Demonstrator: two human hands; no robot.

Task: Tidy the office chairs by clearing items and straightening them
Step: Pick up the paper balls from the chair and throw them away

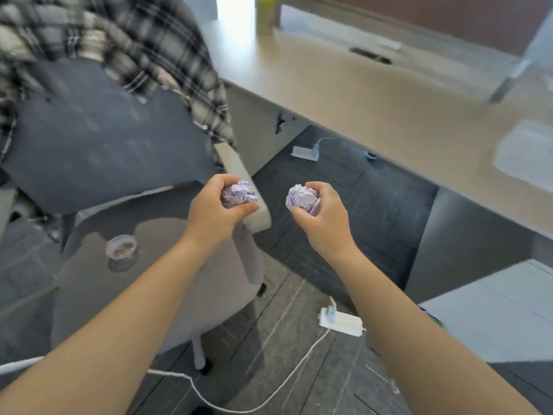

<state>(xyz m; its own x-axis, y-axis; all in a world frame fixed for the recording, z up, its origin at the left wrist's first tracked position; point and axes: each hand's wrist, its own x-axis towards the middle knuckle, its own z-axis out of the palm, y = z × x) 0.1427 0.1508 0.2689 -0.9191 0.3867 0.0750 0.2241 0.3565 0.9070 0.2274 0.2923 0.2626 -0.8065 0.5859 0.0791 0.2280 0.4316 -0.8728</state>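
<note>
An office chair (98, 280) with a grey seat and dark backrest fills the left half of the head view. A black-and-white plaid shirt (125, 40) hangs over the top of its backrest. A roll of clear tape (121, 249) lies on the seat. My left hand (215, 209) is closed around a crumpled ball of pale purple paper (239, 194), just above the chair's right armrest (239, 172). My right hand (321, 214) holds a second crumpled paper ball (302, 198) over the floor, a short gap to the right of the first.
A long beige desk (374, 97) runs across the upper right, with a cylindrical container (265, 16) at its far end. White power strips (339, 322) (305, 151) and white cables (284, 381) lie on the dark carpet. A white cabinet (493, 319) stands at lower right.
</note>
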